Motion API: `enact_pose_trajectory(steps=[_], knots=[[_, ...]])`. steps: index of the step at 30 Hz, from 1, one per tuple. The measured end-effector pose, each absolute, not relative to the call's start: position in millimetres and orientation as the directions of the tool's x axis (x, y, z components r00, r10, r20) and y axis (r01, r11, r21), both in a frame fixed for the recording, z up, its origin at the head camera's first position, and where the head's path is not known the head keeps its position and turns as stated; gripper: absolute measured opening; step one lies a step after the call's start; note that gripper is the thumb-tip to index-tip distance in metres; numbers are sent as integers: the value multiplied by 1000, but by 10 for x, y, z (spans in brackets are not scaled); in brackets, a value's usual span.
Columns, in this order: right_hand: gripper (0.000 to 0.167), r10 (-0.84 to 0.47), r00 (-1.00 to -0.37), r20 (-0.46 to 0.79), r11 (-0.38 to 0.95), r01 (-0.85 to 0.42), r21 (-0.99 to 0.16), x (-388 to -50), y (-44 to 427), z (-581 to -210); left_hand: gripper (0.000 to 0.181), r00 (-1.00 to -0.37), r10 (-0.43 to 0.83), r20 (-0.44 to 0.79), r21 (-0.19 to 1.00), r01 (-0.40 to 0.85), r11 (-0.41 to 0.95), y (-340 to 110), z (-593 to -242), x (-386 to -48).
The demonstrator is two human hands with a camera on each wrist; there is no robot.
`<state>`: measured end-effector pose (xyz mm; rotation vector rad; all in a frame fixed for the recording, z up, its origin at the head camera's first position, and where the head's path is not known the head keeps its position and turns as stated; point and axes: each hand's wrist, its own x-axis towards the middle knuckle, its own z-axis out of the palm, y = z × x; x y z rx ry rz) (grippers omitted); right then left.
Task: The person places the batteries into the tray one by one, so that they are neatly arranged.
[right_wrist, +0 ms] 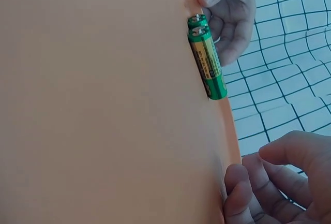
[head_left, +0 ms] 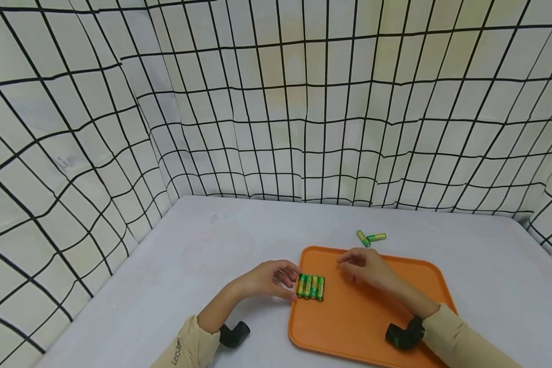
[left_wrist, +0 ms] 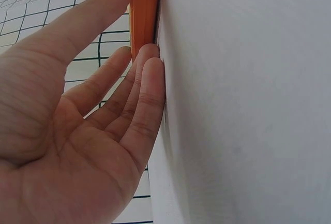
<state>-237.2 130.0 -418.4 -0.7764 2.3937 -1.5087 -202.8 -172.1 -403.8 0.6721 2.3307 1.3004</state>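
Observation:
Several green and yellow batteries [head_left: 311, 287] lie side by side in a row at the left edge of an orange tray [head_left: 340, 327]. Beside that edge is my left hand [head_left: 266, 280], its fingers spread and gently bent. In the left wrist view its thumb and fingertips touch or nearly touch the tray rim [left_wrist: 145, 17], and nothing is gripped. My right hand [head_left: 370, 268] hovers over the tray's far part with loosely bent fingers and holds nothing. From the right wrist, the battery row [right_wrist: 208, 61] appears end-on, so the farther batteries are mostly hidden.
Behind the tray, two more batteries [head_left: 363, 238] lie on the white table [head_left: 202, 245], close together at an angle. Black netting [head_left: 280, 122] over pale walls borders the table at the back and sides. A black wrist device [head_left: 234, 335] shows below the left forearm.

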Motion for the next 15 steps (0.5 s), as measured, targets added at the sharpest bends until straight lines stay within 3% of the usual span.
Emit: enact_pose_trajectory(steps=[7, 15], knots=[[24, -536, -836, 115, 327, -331, -885, -2414, 1352, -4146, 49, -808, 582, -90, 860, 232, 455, -1720, -4023, -2021], [25, -583, -787, 204, 286, -434, -854, -2479, 1442, -4166, 48, -815, 571, -98, 860, 219, 462, -1712, -4040, -2031]])
